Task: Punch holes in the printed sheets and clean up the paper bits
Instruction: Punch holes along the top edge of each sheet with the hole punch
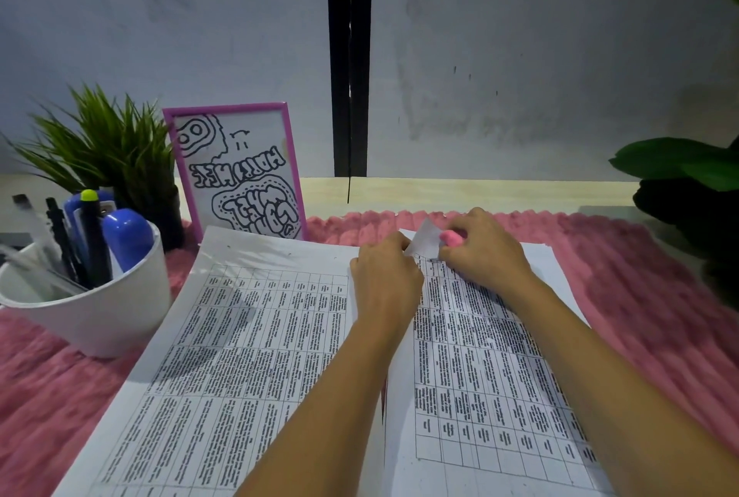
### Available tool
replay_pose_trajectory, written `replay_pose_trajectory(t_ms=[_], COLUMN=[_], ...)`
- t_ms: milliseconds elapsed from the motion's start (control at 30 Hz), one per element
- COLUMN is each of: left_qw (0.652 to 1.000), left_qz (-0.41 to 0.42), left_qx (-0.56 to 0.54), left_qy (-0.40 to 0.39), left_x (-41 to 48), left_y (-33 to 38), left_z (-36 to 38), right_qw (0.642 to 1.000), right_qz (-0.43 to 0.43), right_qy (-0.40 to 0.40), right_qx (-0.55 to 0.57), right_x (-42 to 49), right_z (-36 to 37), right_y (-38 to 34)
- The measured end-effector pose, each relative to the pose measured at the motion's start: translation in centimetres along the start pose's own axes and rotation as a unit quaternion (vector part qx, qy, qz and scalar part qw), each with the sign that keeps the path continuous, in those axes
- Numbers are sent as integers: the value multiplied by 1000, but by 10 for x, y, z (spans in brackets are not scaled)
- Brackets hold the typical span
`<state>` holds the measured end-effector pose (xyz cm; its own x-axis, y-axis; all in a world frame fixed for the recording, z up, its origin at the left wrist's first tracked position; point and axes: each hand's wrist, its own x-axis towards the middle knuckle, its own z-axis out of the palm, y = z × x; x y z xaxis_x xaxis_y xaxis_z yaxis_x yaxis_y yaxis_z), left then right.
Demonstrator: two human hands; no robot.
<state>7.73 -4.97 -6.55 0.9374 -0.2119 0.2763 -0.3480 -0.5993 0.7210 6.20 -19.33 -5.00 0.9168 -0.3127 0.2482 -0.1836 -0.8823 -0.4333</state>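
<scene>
Two printed sheets with black tables lie side by side on a pink fuzzy mat (640, 296): the left sheet (224, 356) and the right sheet (480, 376). My left hand (386, 282) pinches the lifted top left corner (424, 240) of the right sheet. My right hand (486, 252) grips a small pink hole punch (452, 237) at that same corner. Most of the punch is hidden under my fingers.
At the left stands a white cup (100, 316) with pens and blue tools. Behind it are a potted green plant (108, 148) and a pink-framed drawing (236, 172). Dark green leaves (688, 168) sit at the right edge. A grey wall rises behind the desk.
</scene>
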Motion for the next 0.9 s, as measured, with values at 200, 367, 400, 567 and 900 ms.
replay_pose_trajectory(t_ms=[200, 367, 400, 567, 900], left_qw=[1000, 999, 999, 998, 998], left_qz=[-16, -23, -24, -22, -31], left_qx=[-24, -40, -42, -50, -46], left_qy=[11, 13, 12, -5, 6], left_x=[2, 1, 0, 0, 1], left_y=[1, 2, 3, 5, 6], left_z=[0, -2, -3, -5, -8], right_qw=[1000, 999, 998, 996, 994], right_qz=[16, 12, 9, -1, -11], right_qy=[-11, -18, -22, -63, -98], right_qx=[17, 50, 52, 67, 54], right_x=[6, 7, 6, 2, 13], right_z=[0, -5, -5, -8, -7], right_y=[3, 2, 2, -2, -7])
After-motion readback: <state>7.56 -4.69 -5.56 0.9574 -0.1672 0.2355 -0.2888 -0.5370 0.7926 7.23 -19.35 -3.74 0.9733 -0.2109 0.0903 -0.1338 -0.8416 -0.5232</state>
